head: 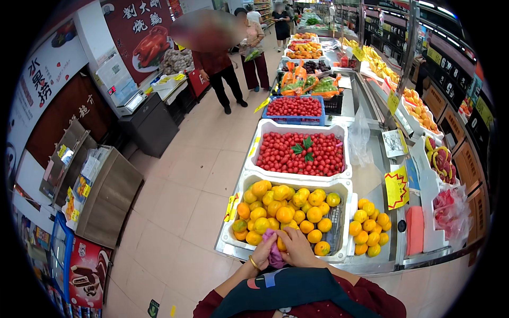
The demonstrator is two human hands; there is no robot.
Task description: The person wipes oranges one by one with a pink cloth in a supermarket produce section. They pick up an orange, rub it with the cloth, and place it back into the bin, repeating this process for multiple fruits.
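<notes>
Low in the view, at the near edge of a white foam crate (346, 214), my two hands are close together. My left hand (261, 253), with a gold bangle at the wrist, grips a bunched purple cloth (275, 256). A yellow-orange mandarin (281, 243) rests against the cloth, with the fingers of my right hand (297, 248) wrapped over it. Beyond my hands, many yellow-orange mandarins (284, 214), some tinged green, are heaped in the crate. Part of a dark slatted liner (335, 222) shows along its right side.
Behind stands a white foam crate of cherry tomatoes (278, 153) topped with green leaves. Loose mandarins (370, 230) sit right of my crate. A yellow price sign (397, 187) and a plastic bag roll (360, 139) are farther right. A person (216, 71) stands in the aisle.
</notes>
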